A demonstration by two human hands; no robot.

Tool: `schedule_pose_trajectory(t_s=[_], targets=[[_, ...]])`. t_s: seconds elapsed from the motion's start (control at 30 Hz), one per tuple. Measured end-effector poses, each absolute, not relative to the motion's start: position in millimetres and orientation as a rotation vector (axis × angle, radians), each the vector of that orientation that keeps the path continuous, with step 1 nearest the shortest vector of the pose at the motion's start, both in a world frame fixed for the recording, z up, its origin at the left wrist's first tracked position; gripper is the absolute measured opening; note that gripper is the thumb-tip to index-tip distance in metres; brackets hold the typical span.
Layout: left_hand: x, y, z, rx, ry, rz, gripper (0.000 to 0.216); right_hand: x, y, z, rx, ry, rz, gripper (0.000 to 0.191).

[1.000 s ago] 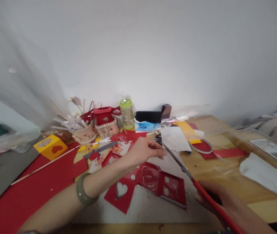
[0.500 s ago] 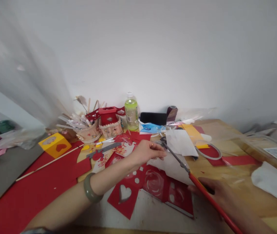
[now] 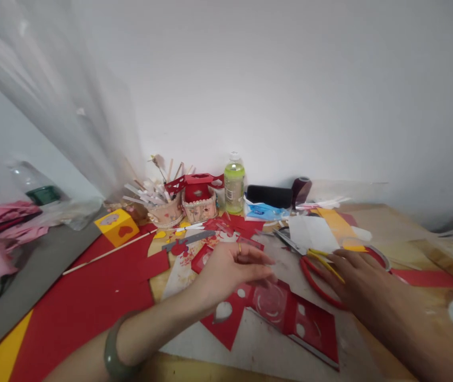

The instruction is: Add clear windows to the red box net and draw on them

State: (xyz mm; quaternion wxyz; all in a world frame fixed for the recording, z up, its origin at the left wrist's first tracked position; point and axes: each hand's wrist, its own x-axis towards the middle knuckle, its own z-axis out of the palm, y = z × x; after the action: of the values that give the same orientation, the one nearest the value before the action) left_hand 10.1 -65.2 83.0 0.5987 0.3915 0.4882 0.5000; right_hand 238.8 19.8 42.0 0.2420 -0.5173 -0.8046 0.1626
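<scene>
"Take the red cut-out card (image 3: 278, 302) as the centre of the clock. Where is it lying?"

"Unfolded on a pale sheet (image 3: 250, 347), which lies on the wooden table (image 3: 194, 366). One panel shows white swirls, and the panel between eight and nine has a pale opening, partly covered by the person's own left hand (image 3: 234, 268)."

"What is that hand doing?"

"It hangs over the card from between ten and eleven. The fingers bend loosely and the thumb stands apart from them, so it looks released. There is a ring (image 3: 239, 248) on a finger and a green bangle (image 3: 113, 350) up the forearm."

"And the right hand (image 3: 356, 278)?"

"Just past two o'clock, palm down over the scissors (image 3: 296, 246). It covers part of their red and yellow handles. I cannot tell whether it is grasping them or only resting there."

"Which way do the scissors point?"

"The blades point towards ten, close beside the white paper (image 3: 314, 233)."

"Anything farther out?"

"The phone (image 3: 269, 196) at twelve, the bottle (image 3: 234, 188) just before it, the lace-edged basket (image 3: 199, 207) at eleven, the yellow box (image 3: 117, 228) at ten and the large red sheet (image 3: 91, 297) at nine."
</scene>
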Motion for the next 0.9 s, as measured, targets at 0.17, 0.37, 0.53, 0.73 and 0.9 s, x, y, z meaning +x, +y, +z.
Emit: schedule_pose_trajectory(t_s=[0.17, 0.37, 0.53, 0.73, 0.9], targets=[[13.2, -98.6, 79.4, 0.892, 1.225, 1.148, 0.03, 191.9, -39.9, 72.1, -1.093, -1.938, 1.031, 0.032], [25.4, -125.0, 49.6, 0.867, 1.307, 1.307, 0.025, 161.0, -74.1, 59.0, -0.998, -1.639, 1.453, 0.02], [28.8, -139.2, 39.0, 0.938, 1.32, 1.495, 0.011, 150.7, -86.2, 54.7, -0.931, -1.541, 1.508, 0.02], [29.0, -148.5, 39.2, 0.847, 1.327, 1.46, 0.017, 143.8, -96.1, 48.0, -0.919, -1.479, 1.471, 0.016], [29.5, -151.2, 34.1, 0.69, 1.223, 1.48, 0.025, 141.1, -96.5, 42.1, -0.917, -1.534, 1.459, 0.014]])
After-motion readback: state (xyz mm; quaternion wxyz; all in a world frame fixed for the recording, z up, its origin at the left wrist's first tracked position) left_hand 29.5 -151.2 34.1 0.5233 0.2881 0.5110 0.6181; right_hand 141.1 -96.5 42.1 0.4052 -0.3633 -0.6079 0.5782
